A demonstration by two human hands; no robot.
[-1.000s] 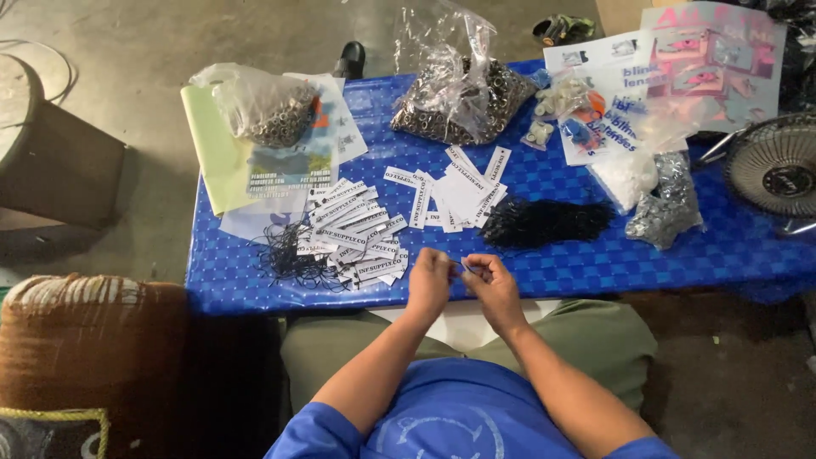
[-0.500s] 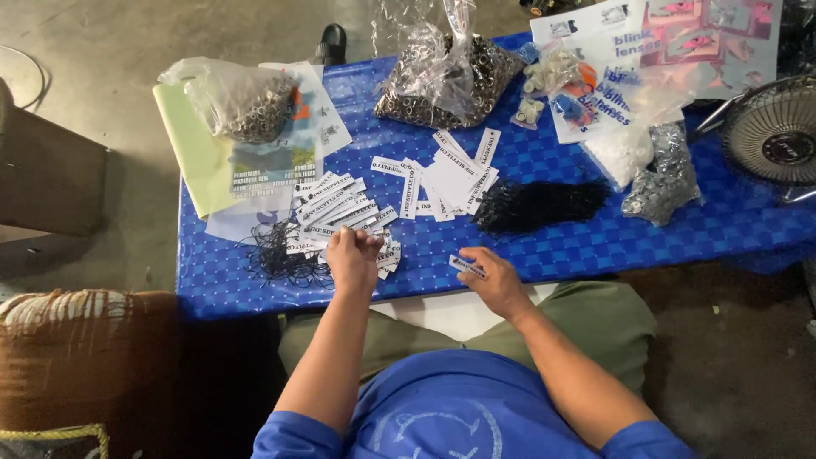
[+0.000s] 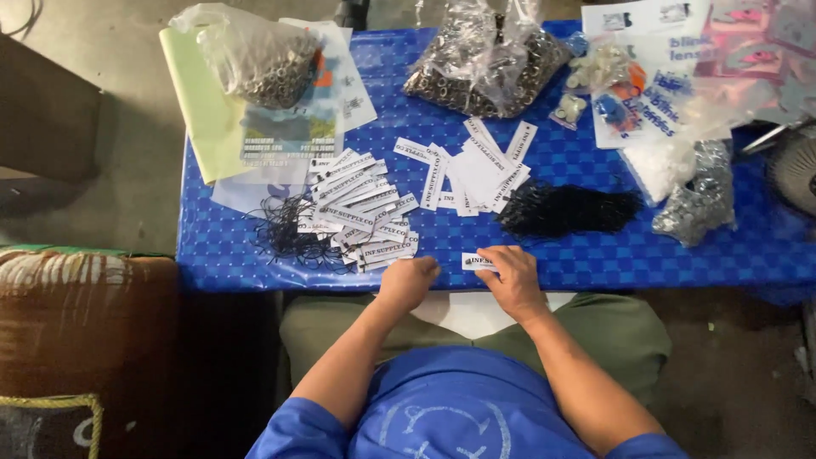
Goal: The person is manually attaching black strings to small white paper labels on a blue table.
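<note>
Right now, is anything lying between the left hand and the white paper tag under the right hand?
Nothing visible: only bare blue checked tablecloth separates the left hand from the white paper tag under the right hand.

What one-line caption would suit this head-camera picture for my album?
Seated at a blue table, a person's right hand holds a white tag while the left hand rests beside a tag pile.

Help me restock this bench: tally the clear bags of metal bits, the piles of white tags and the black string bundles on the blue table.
Clear bags of metal bits: 3
Piles of white tags: 2
Black string bundles: 2
Total: 7
</note>
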